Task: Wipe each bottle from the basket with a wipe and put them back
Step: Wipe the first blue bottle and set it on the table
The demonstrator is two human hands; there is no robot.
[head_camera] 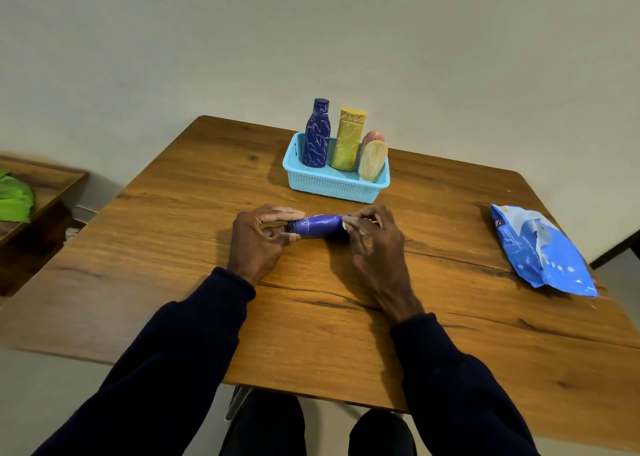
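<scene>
A blue bottle (pixel 320 225) with white scribbles lies sideways just above the wooden table (pixel 180 233), held between both hands. My left hand (pixel 258 239) grips its cap end with curled fingers. My right hand (pixel 372 237) grips the base end; whether a wipe lies under its fingers I cannot tell. Behind them a light-blue basket (pixel 332 185) holds a standing dark-blue bottle (pixel 317 133), a yellow bottle (pixel 348 140), a cream oval bottle (pixel 372 161) and a pinkish one (pixel 373 136) behind it.
A blue pack of wipes (pixel 540 251) lies at the table's right edge, its flap open. A low wooden shelf with a green cloth (pixel 15 195) stands off to the left. A plain wall rises behind the table.
</scene>
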